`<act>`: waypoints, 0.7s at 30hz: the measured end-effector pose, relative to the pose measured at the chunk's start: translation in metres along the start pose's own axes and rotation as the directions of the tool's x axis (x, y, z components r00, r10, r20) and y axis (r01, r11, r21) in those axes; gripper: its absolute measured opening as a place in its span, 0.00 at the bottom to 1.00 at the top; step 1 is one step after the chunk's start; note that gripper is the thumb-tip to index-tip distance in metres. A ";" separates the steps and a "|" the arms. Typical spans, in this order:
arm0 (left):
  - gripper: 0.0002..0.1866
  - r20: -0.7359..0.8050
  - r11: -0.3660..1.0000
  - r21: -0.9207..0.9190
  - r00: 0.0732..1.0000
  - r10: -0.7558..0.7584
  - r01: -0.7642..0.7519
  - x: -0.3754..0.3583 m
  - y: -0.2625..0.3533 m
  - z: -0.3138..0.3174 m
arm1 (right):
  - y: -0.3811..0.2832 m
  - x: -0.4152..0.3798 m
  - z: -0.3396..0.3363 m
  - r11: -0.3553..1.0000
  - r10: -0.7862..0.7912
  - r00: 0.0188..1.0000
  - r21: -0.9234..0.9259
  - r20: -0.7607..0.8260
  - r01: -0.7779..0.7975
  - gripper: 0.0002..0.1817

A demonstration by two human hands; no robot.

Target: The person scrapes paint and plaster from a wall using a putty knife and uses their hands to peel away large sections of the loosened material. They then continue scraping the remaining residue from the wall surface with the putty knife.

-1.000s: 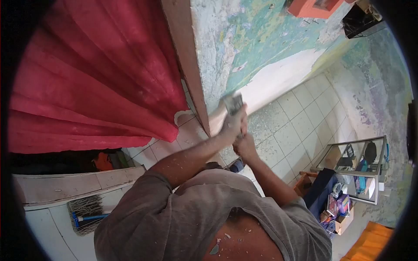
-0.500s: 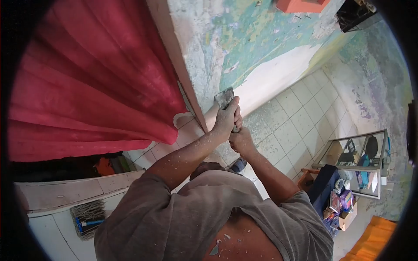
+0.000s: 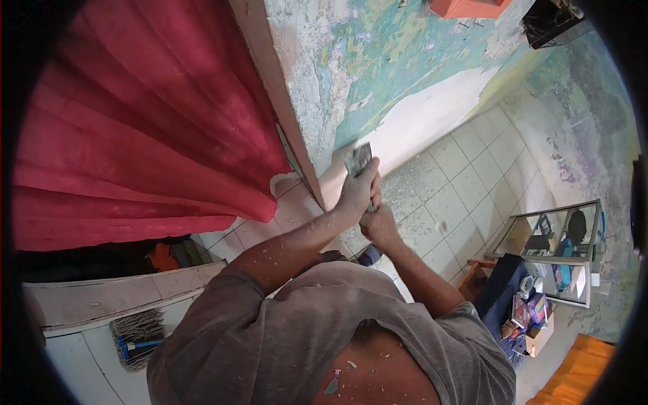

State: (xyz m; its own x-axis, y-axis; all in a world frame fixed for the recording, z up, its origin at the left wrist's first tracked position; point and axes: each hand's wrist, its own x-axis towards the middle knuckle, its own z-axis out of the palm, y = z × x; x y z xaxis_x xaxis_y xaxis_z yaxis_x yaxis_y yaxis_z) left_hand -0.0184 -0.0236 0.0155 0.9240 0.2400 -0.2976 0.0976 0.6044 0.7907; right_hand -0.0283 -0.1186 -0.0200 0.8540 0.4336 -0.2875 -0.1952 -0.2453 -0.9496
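Observation:
A scraper (image 3: 358,158) with a broad, dusty grey blade is held in front of me, its blade at the lower part of the wall. My left hand (image 3: 358,192) is closed around it just behind the blade. Lower down, my right hand (image 3: 380,224) grips the handle's end. The wall (image 3: 391,67) carries patchy green and whitish paint, with a smooth white area (image 3: 439,104) below it. Pale flakes dot my forearms and chest.
A red curtain (image 3: 155,135) hangs at the left beside the wall's edge (image 3: 283,88). Dust and flakes lie on the tiled floor (image 3: 466,155). A glass-fronted cabinet (image 3: 550,250) stands at the right. A mop head or brush (image 3: 138,337) lies lower left.
Both hands have shifted slightly right and down with the scraper. Its blade has tilted and is a little blurred.

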 end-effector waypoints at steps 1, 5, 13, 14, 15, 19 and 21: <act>0.24 0.000 1.000 -0.003 1.000 0.006 -0.006 0.004 0.004 0.000 | -0.002 -0.003 0.004 0.989 -0.028 0.999 0.144 -0.027 0.032 0.07; 0.27 0.033 0.987 0.130 0.995 0.092 -0.095 0.022 0.047 0.005 | -0.043 0.036 -0.005 0.997 0.000 0.998 0.082 0.064 -0.005 0.06; 0.27 0.074 0.998 0.067 0.997 0.014 -0.019 0.003 0.023 0.011 | -0.017 0.001 -0.016 0.979 0.003 1.000 -0.202 0.004 -0.002 0.18; 0.27 0.085 0.993 0.065 0.992 0.089 -0.095 0.007 0.044 0.014 | -0.007 0.024 -0.016 0.633 -0.533 0.836 -0.594 0.130 0.496 0.17; 0.27 0.092 0.984 0.063 0.982 0.163 -0.169 0.010 0.067 0.019 | -0.026 0.032 -0.015 0.637 -0.532 0.838 -0.592 0.126 0.494 0.17; 0.26 0.220 0.966 0.072 0.949 0.228 -0.249 0.009 0.092 0.029 | -0.087 0.027 -0.016 0.978 -0.015 0.998 -0.207 0.064 0.028 0.13; 0.26 0.218 0.969 0.037 0.948 0.232 -0.246 0.003 0.054 0.020 | -0.027 0.024 -0.024 0.763 -0.534 0.839 -0.367 0.107 0.532 0.12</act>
State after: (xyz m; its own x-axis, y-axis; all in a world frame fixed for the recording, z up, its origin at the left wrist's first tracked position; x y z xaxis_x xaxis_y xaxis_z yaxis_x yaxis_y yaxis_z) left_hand -0.0027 -0.0053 0.0677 0.9792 0.2020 0.0187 -0.1190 0.4978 0.8591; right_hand 0.0084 -0.1223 0.0017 0.7687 0.5877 0.2523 0.4827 -0.2743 -0.8317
